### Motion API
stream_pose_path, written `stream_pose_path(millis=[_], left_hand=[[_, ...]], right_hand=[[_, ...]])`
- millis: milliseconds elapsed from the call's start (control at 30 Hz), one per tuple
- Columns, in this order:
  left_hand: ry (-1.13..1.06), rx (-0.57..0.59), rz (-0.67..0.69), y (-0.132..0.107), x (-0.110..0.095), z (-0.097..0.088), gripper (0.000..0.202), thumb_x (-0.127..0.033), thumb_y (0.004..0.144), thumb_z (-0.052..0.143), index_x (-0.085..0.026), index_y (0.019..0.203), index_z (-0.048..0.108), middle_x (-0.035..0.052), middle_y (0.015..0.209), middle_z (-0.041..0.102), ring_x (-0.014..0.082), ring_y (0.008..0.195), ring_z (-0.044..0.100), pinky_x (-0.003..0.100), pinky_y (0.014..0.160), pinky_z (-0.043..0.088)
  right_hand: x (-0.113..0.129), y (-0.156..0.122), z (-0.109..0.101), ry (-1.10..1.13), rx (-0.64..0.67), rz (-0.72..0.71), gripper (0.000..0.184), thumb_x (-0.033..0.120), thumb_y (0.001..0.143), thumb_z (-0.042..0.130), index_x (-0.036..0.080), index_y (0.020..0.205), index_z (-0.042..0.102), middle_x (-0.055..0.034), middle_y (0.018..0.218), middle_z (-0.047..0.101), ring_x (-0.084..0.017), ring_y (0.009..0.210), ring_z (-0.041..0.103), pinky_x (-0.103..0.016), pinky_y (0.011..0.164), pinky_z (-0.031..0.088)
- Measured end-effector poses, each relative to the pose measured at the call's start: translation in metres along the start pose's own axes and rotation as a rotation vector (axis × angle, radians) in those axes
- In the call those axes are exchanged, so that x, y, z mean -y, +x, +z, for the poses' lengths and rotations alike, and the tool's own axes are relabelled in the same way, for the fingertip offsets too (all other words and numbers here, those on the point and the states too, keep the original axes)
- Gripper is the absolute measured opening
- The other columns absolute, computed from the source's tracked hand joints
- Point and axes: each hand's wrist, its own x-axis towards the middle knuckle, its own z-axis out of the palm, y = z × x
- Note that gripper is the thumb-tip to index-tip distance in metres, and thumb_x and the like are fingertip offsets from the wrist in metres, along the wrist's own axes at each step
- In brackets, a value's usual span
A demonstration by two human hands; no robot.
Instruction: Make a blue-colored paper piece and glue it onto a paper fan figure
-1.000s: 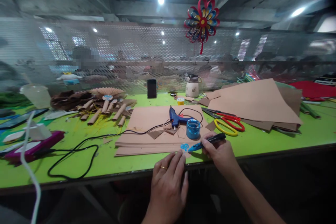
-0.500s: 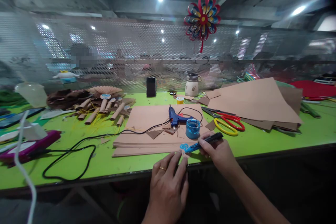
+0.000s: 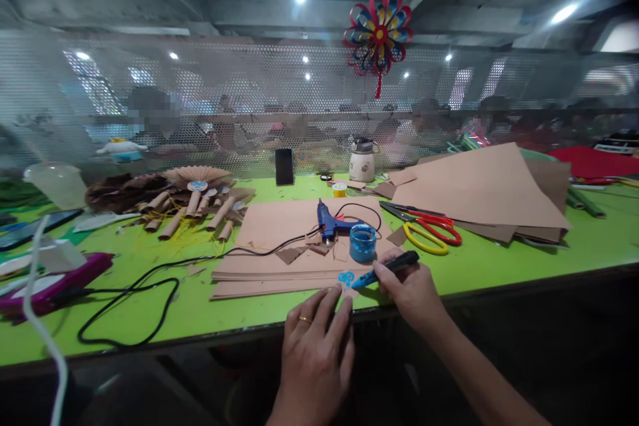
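Running down the near left edge, a white cable (image 3: pixel 34 309) is passing a purple power strip (image 3: pixel 74 287) on the green table (image 3: pixel 120 246), while a lidded clear cup (image 3: pixel 57 185) is standing behind it. A plush toy (image 3: pixel 124 150) is perching at the far side. To the right, cardboard tubes (image 3: pixel 174 221) tangled with yellow strands are lying in front of a pleated paper fan (image 3: pixel 197 177), and a black cord (image 3: pixel 150 267) is looping toward the middle. A stack of brown paper (image 3: pixel 234 277) is spreading across the centre, with a dark phone (image 3: pixel 284 166) propped upright beyond it. At the near edge, the left hand (image 3: pixel 315 339) is reaching forward, fingers long and slightly parted, tips resting by a small paper piece (image 3: pixel 346 278) bearing blue curls. A blue glue gun (image 3: pixel 327 223) is lying on the stack, farther back, with a yellow spool (image 3: pixel 339 190) beyond. Right of the piece, a blue-smeared pot (image 3: pixel 362 250) is sitting on the paper; a pale bottle (image 3: pixel 361 165) is standing far behind, below a looped red, blue and yellow flower ornament (image 3: pixel 379 33). The right hand (image 3: pixel 410 289) is gripping a dark pen-like tool (image 3: pixel 397 265), aiming its blue end left at the curls; whether the tip is touching cannot be told. Scissors with red and yellow handles (image 3: pixel 430 237) are lying just beyond, and broad brown sheets (image 3: pixel 479 190) are overlapping farther right.
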Motion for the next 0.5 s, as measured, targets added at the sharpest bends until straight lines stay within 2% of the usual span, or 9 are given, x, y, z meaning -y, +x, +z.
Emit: stream_pose_path(millis=[133, 367, 500], left_hand=[[0.008, 0.007, 0.004, 0.0009, -0.0010, -0.0011, 0.040, -0.020, 0.088, 0.052, -0.025, 0.127, 0.056, 0.0021, 0.129, 0.061, 0.0225, 0.114, 0.053, 0.038, 0.095, 0.036], [-0.010, -0.019, -0.002, 0.0009, -0.0015, -0.0007, 0.038, -0.020, 0.088, 0.051, -0.025, 0.125, 0.058, 0.0017, 0.128, 0.062, 0.0226, 0.113, 0.053, 0.039, 0.094, 0.035], [-0.021, 0.004, -0.009, -0.0004, -0.0008, -0.0004, 0.037, -0.020, 0.088, 0.051, -0.025, 0.124, 0.058, 0.0017, 0.129, 0.061, 0.0230, 0.113, 0.053, 0.040, 0.095, 0.035]], right_hand=[[-0.0013, -0.0011, 0.0000, 0.014, -0.046, -0.002, 0.022, 0.037, 0.079, 0.062, 0.019, 0.071, 0.054, 0.0057, 0.054, 0.047, -0.011, 0.049, 0.044, -0.023, 0.048, 0.036], [-0.0028, -0.0003, -0.0020, 0.025, -0.039, -0.009, 0.022, 0.038, 0.079, 0.061, 0.019, 0.071, 0.054, 0.0052, 0.052, 0.050, -0.012, 0.047, 0.046, -0.024, 0.049, 0.038], [-0.0055, -0.0004, -0.0029, 0.041, -0.045, 0.002, 0.025, 0.041, 0.079, 0.062, 0.019, 0.071, 0.055, 0.0044, 0.051, 0.051, -0.012, 0.045, 0.045, -0.024, 0.046, 0.037]])
